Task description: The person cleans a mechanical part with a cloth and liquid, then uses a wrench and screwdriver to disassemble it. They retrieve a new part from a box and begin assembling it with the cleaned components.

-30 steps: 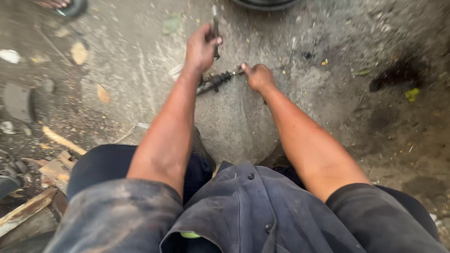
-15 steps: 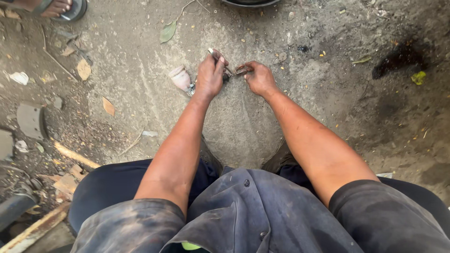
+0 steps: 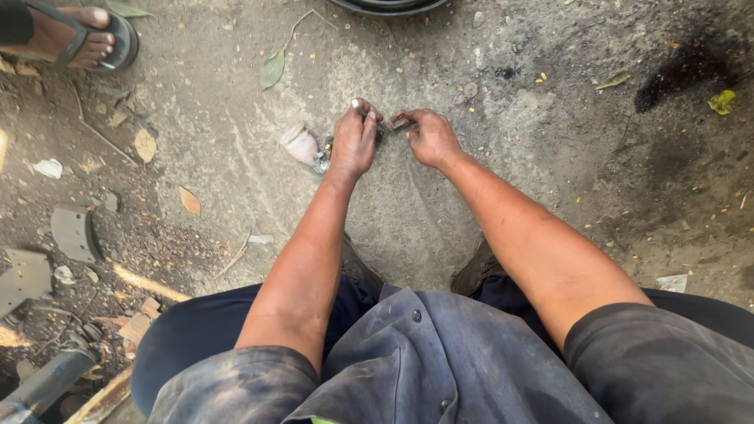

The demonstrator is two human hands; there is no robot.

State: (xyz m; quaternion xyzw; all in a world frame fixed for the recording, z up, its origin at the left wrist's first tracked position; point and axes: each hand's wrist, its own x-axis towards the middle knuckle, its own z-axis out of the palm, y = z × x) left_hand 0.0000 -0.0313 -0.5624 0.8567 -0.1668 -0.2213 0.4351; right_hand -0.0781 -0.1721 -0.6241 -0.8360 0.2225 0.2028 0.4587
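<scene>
While the person sits low over bare, dirty ground, the scene runs from left to right like this:

Far left edge: a dark metal bar point(image 3: 43, 385) and scraps of wood point(image 3: 137, 326) lie among rubble, with a curved grey plate point(image 3: 75, 233) a little higher up.

Top left corner: another person's foot in a dark sandal point(image 3: 86, 35) rests on the ground, well apart from the working hands.

Ground left of centre: a dry brown leaf point(image 3: 189, 201) and, higher up, a green leaf point(image 3: 272, 69) lie loose on the dirt.

Beside the left hand: a small pale cup-shaped piece point(image 3: 300, 144) lies on its side, just beside a small metal part at the hand's outer edge.

Left hand point(image 3: 355, 143): curled shut around a thin metal tool point(image 3: 357, 104), whose bright tip sticks up above the knuckles; the palm is turned down towards the ground.

Between the hands: a small dark metal part point(image 3: 400, 122) sits low against the ground, the two hands meeting at it.

Right hand point(image 3: 430, 140): fingers bent and pinching the small dark metal part at its right end.

Top centre: the rim of a dark round object point(image 3: 389, 7) shows at the frame edge.

Right side: a black oily stain point(image 3: 675, 74) marks the ground, with a yellow-green leaf point(image 3: 722, 101) just beside it.

Bottom: dark trousers and a grey work shirt point(image 3: 424, 369) fill the near edge.
</scene>
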